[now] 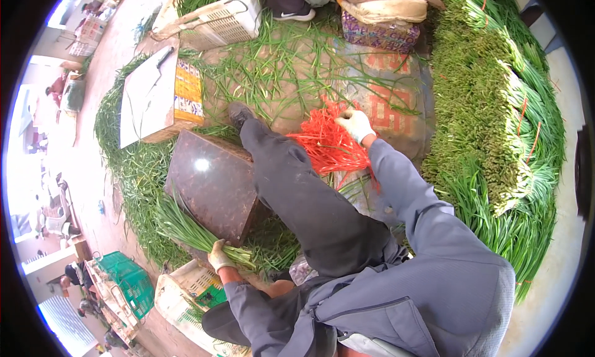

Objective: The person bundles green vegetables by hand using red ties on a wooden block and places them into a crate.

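Observation:
My left hand (220, 256), in a pale glove, grips a bunch of garlic chives (193, 231) near the cut stem ends. The leaves fan out to the upper left, over the edge of a dark, smooth-topped block (211, 180). My right hand (356, 124), gloved too, is at the upper right edge of a heap of red plastic strips (330, 143). Its thumb and forefinger are curled together among the strands; the exact strip they pinch is too small to make out. The heap lies beside my outstretched leg (302, 189).
Stacked chive bundles (483, 106) with red ties line the right side. A knife (163, 59) rests on a white-topped box (148, 96). Loose leaves (269, 73) litter the floor. White crates (223, 24) stand ahead and below left. Another person's shoe (294, 16) shows at the top.

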A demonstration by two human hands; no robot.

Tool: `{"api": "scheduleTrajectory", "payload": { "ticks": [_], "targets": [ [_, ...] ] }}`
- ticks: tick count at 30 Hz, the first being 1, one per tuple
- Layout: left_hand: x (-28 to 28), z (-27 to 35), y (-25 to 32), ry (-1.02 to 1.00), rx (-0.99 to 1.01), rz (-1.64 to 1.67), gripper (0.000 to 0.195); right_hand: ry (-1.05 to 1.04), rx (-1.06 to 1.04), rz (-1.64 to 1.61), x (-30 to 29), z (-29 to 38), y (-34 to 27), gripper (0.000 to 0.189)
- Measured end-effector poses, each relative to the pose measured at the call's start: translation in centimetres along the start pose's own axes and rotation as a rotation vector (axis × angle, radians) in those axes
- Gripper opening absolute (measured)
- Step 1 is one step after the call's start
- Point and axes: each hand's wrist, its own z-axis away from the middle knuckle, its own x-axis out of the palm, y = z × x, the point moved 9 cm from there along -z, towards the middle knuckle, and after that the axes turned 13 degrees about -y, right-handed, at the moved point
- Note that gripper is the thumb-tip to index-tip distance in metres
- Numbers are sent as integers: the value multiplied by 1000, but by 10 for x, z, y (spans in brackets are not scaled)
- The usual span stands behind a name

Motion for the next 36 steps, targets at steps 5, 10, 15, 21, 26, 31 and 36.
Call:
{"api": "scheduleTrajectory", "payload": {
  "ticks": [5, 10, 15, 21, 26, 31, 36],
  "targets": [
    [-6, -1, -6, -30, -56, 123, 16, -3, -142, -338, -25, 30, -31, 21],
    [14, 21, 7, -95, 32, 261, 11, 81, -186, -251, -46, 56, -16, 25],
    [0, 52, 25, -210, -1, 389, 20, 29, -401, -433, -70, 60, -98, 27],
    [-58, 76, 68, -176, 282, 321, 15, -78, -633, -132, -22, 97, -281, 21],
    [-94, 94, 68, -266, 354, 518, 19, -233, -1116, 612, 177, 175, -430, 12],
    [-80, 95, 65, -328, 372, 593, 27, -440, -1130, 944, 355, 173, -387, 13],
    [-82, 92, 70, -290, 396, 564, 32, -449, -1059, 516, 371, 203, -360, 31]
  ]
}}
